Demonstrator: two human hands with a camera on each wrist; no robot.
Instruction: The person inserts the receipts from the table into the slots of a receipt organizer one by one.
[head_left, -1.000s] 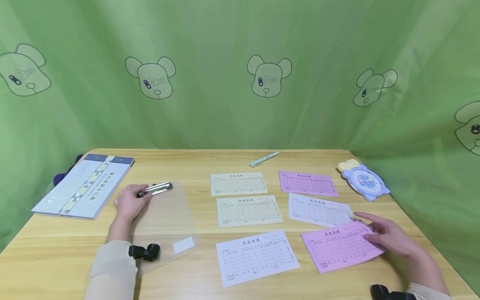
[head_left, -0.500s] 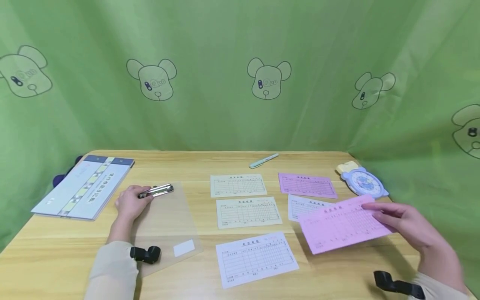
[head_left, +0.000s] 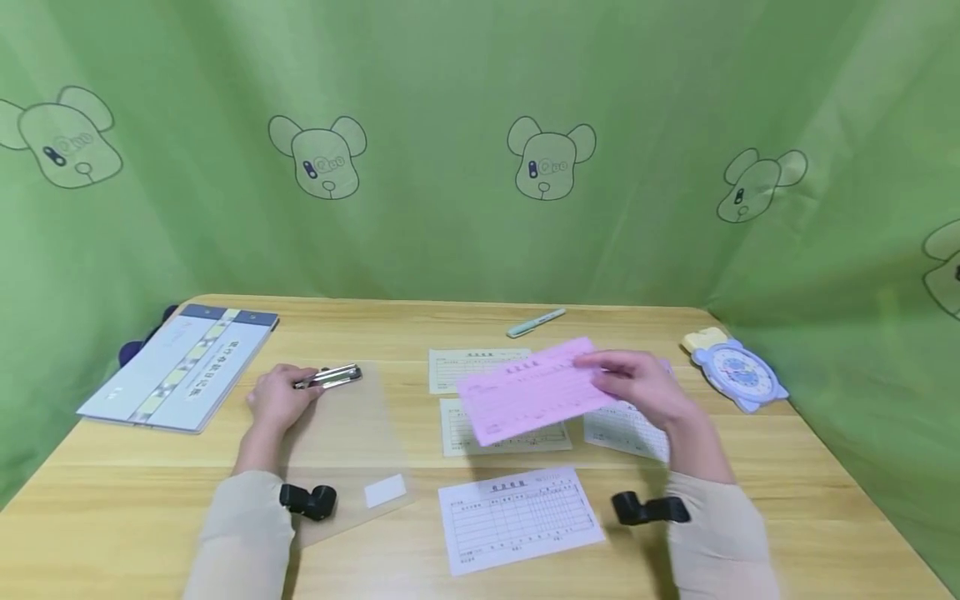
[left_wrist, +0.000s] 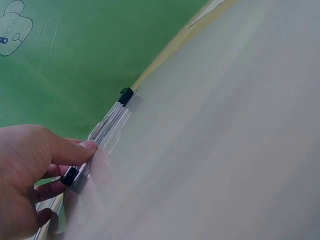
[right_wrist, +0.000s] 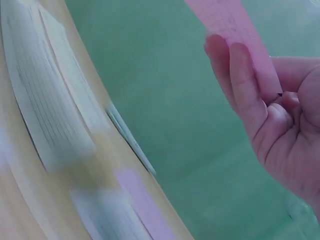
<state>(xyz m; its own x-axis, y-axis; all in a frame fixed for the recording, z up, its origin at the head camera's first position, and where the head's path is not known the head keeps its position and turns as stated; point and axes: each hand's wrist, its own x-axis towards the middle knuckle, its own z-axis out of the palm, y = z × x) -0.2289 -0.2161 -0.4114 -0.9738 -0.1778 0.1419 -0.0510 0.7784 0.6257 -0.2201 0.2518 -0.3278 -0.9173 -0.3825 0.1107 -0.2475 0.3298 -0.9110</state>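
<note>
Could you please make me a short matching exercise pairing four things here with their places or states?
1. Left hand
2. Right hand
3. Pale green pen
4. White book

A. Lying near the far edge of the table
B. Pinching the metal clip
C. Lying at the left edge of the table
D. Holding up a pink slip

Pairs: 1-B, 2-D, 3-A, 4-C

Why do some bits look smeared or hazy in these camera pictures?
In the right wrist view, the lower slips smear, probably from motion, while the right hand looks clearer; in the head view, the raised pink slip has soft print, the nearest white slip crisper lines; in the left wrist view, hazy grey bands cross the clear clipboard.
</note>
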